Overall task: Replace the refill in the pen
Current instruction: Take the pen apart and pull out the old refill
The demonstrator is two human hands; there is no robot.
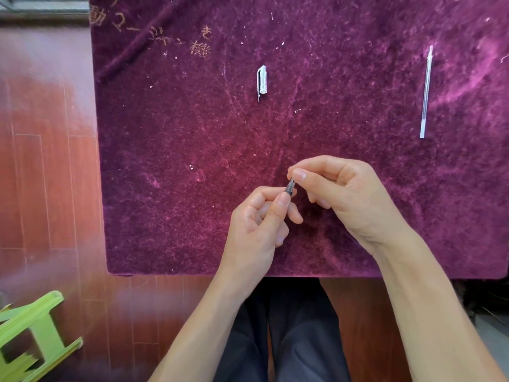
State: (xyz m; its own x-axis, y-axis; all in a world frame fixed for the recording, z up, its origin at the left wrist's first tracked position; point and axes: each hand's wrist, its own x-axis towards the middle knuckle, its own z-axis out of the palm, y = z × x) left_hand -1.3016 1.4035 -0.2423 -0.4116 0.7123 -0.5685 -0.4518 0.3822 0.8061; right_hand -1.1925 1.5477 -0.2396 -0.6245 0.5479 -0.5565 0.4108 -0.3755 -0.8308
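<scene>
Both hands hold the pen (290, 186) just above the purple velvet cloth (192, 161), near its front edge. My left hand (259, 224) grips the barrel, mostly hidden inside the fist. My right hand (338, 194) pinches the pen's front end between thumb and forefinger; only a short dark and clear stretch shows between the two hands. A clear pen cap (262, 81) with a clip lies alone at the middle back of the cloth. A long thin clear refill (426, 92) lies by itself at the right, pointing away from me.
The cloth covers a table whose front edge runs just before my lap. Red-brown wooden floor (46, 175) lies to the left, with a green plastic stool (30, 334) at the lower left. Gold embroidered characters (201, 48) mark the cloth's far left.
</scene>
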